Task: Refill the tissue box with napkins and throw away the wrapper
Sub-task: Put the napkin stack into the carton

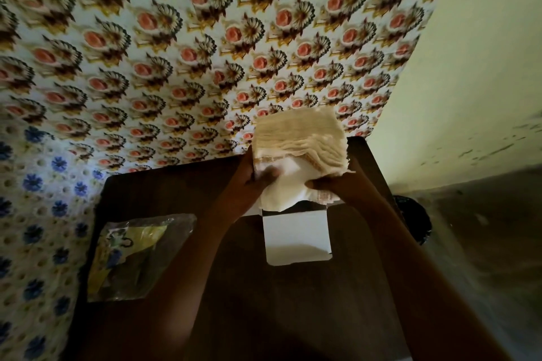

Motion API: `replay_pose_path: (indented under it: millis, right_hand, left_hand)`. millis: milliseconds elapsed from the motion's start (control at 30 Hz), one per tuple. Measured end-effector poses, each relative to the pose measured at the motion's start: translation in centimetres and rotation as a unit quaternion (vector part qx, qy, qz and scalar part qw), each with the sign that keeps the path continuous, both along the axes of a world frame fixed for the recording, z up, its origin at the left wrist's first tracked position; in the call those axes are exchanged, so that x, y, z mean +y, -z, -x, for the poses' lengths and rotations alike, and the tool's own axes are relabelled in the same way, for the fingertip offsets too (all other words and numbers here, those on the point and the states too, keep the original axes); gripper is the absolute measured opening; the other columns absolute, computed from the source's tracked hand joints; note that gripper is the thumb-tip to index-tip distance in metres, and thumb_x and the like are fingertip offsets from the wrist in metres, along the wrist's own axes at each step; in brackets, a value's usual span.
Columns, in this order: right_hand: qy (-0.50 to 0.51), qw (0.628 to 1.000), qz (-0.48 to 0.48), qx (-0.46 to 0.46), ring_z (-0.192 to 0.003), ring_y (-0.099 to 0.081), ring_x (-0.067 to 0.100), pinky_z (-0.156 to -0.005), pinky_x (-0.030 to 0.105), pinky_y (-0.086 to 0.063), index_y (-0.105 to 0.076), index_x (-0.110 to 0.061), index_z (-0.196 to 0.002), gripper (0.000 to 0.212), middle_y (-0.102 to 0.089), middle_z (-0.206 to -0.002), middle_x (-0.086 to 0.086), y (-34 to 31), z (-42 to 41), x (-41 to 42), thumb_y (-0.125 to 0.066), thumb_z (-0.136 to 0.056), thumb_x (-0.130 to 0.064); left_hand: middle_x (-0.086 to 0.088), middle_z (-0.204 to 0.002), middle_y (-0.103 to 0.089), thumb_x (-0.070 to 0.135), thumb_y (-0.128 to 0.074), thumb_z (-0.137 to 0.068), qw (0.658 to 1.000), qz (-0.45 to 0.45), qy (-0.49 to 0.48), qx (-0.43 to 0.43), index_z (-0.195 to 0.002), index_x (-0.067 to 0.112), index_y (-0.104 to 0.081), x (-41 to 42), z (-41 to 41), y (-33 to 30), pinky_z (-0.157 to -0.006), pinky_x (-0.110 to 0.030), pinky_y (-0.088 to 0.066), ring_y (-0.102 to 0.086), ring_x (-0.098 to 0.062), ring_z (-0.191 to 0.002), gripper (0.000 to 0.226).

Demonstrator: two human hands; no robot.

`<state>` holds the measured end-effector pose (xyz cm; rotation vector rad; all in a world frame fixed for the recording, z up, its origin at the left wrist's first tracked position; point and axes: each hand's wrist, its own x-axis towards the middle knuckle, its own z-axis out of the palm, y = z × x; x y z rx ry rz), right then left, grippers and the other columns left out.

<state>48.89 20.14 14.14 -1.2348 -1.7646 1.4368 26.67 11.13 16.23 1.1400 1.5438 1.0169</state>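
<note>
A thick stack of cream napkins (299, 141) is held upright over the open end of a white tissue box (296, 236), whose flap hangs toward me. My left hand (249, 182) grips the stack's left side, with a thumb on its front. My right hand (334, 184) holds the lower right corner. The bottom napkins fold down into the box opening. A clear plastic wrapper (137, 255) with yellow print lies flat on the dark table (293, 302), left of the box.
Floral patterned flooring (176, 53) lies beyond the table, with a blue-flowered sheet (38, 199) at the left. A pale wall (475, 67) rises on the right. A dark round bin (416, 220) sits by the table's right edge.
</note>
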Motion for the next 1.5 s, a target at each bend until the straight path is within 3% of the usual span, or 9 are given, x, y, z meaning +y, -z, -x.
replay_pose_path:
  millis: [133,267,567,633,767,967,1133,1333,1500]
  right_hand:
    - [0.009,0.999,-0.041,-0.032,-0.098,-0.070,0.000,-0.086,0.021,-0.058,-0.066,-0.007,-0.121,0.056,-0.070,-0.105,-0.010,0.5,0.6,0.1,-0.089,-0.070,-0.005]
    - [-0.002,0.993,-0.079,-0.090,-0.098,-0.067,0.009,-0.083,0.023,-0.055,-0.065,-0.013,-0.122,0.062,-0.070,-0.106,-0.008,0.7,1.0,-0.4,-0.093,-0.067,-0.019]
    - [-0.060,0.976,-0.140,-0.153,-0.105,-0.064,0.010,-0.084,0.017,-0.053,-0.061,-0.011,-0.129,0.068,-0.069,-0.117,-0.003,0.8,0.4,-0.8,-0.092,-0.070,-0.022]
    - [-0.068,0.972,-0.149,-0.166,-0.110,-0.066,0.015,-0.091,0.030,-0.057,-0.059,-0.011,-0.131,0.072,-0.071,-0.123,0.005,1.0,0.4,-0.6,-0.093,-0.068,-0.024]
    - [-0.044,0.972,-0.182,-0.144,-0.103,-0.063,0.009,-0.078,0.005,-0.047,-0.060,-0.009,-0.130,0.068,-0.072,-0.119,0.006,1.2,1.0,-0.8,-0.091,-0.071,-0.023]
    - [-0.032,0.955,-0.241,-0.172,-0.096,-0.070,0.029,-0.076,0.027,-0.048,-0.066,-0.003,-0.116,0.056,-0.071,-0.109,0.015,1.9,1.8,-1.0,-0.092,-0.069,-0.016]
    - [-0.042,0.931,-0.292,-0.214,-0.085,-0.072,0.034,-0.068,0.047,-0.061,-0.068,-0.008,-0.112,0.042,-0.071,-0.101,0.014,3.4,1.8,-2.0,-0.085,-0.074,-0.012]
    - [-0.038,0.936,-0.264,-0.229,-0.102,-0.068,0.031,-0.087,0.053,-0.055,-0.064,-0.012,-0.118,0.049,-0.071,-0.109,0.009,4.3,1.5,-2.7,-0.083,-0.074,-0.026]
    - [-0.006,0.978,-0.143,-0.149,-0.090,-0.063,0.003,-0.085,0.015,-0.049,-0.067,-0.015,-0.105,0.038,-0.065,-0.096,-0.012,2.6,0.9,-2.8,-0.084,-0.078,-0.034]
  left_hand:
    - [0.020,-0.127,-0.048,-0.002,-0.089,-0.066,0.997,0.023,0.043,0.062,-0.154,0.016,-0.025,-0.3,0.1,1.2,-0.080,-0.001,-0.047,-0.050,0.003,-0.117,0.110]
    - [0.000,-0.137,-0.058,0.003,-0.089,-0.070,0.994,0.025,-0.019,0.100,-0.149,0.009,-0.039,-0.5,-0.3,2.3,-0.097,-0.016,-0.046,-0.055,-0.021,-0.132,0.094]
    - [0.000,-0.109,-0.076,0.022,-0.095,-0.055,0.987,0.059,-0.098,0.113,-0.120,0.020,-0.067,-1.3,-0.5,3.6,-0.084,-0.045,-0.063,-0.074,-0.021,-0.099,0.071]
    - [-0.001,-0.104,-0.076,0.025,-0.096,-0.051,0.986,0.077,-0.103,0.109,-0.118,0.018,-0.066,-1.2,-0.2,4.0,-0.075,-0.039,-0.065,-0.075,-0.022,-0.095,0.073]
    - [0.001,-0.086,-0.072,0.018,-0.091,-0.064,0.987,0.067,-0.084,0.116,-0.103,0.015,-0.068,-0.8,0.0,4.2,-0.054,-0.017,-0.051,-0.071,-0.013,-0.077,0.046]
    - [-0.004,-0.069,-0.069,0.010,-0.088,-0.073,0.990,0.012,-0.035,0.136,-0.081,0.022,-0.067,-0.6,0.2,4.3,-0.052,-0.026,-0.055,-0.067,-0.004,-0.057,0.026]
    - [-0.004,-0.097,-0.068,0.017,-0.089,-0.073,0.983,-0.032,-0.022,0.181,-0.105,0.005,-0.066,-0.7,0.3,4.6,-0.071,-0.026,-0.058,-0.067,0.000,-0.083,0.041]
    - [-0.018,-0.118,-0.056,0.012,-0.088,-0.073,0.980,0.007,0.013,0.199,-0.092,0.039,-0.047,-0.8,0.1,4.2,-0.089,-0.049,-0.057,-0.058,-0.029,-0.113,0.053]
    - [0.006,-0.118,-0.069,0.032,-0.096,-0.061,0.987,-0.028,0.027,0.155,-0.115,0.040,-0.064,-0.5,0.9,4.9,-0.093,-0.035,-0.060,-0.067,-0.008,-0.115,0.063]
